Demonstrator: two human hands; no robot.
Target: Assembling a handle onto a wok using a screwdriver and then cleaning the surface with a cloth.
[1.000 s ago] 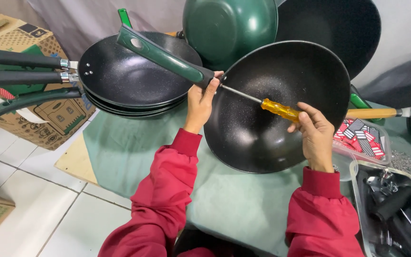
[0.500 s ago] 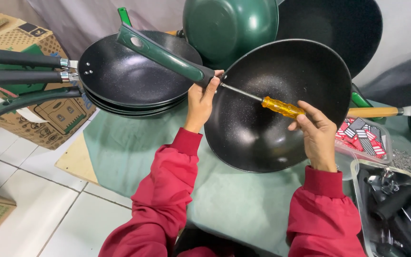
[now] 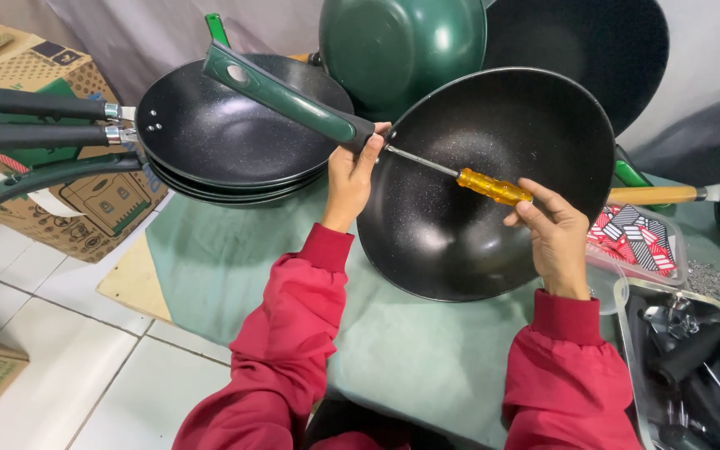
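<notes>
At frame centre, a black non-stick wok (image 3: pixel 493 192) tilts up on a green-clothed worktop (image 3: pixel 227 250). The left hand (image 3: pixel 352 179) has its grip closed where the dark green handle (image 3: pixel 285 93) meets the rim. The right hand (image 3: pixel 553 237) grips an amber-handled screwdriver (image 3: pixel 493 187), its tip at the joint. Keeping the shaft straight and the wok braced would likely prevent slipping.

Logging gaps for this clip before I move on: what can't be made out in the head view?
- Screwdriver tip and any screw: hidden in the head view where the shaft meets the wall of the tilted wok, behind the left hand.
- Joint between green handle and wok: covered by the left hand's fingers.
- Metal tray contents: dark, cut off by the right and bottom edges.
- Small grey bits beside the tray: too small to identify.
</notes>
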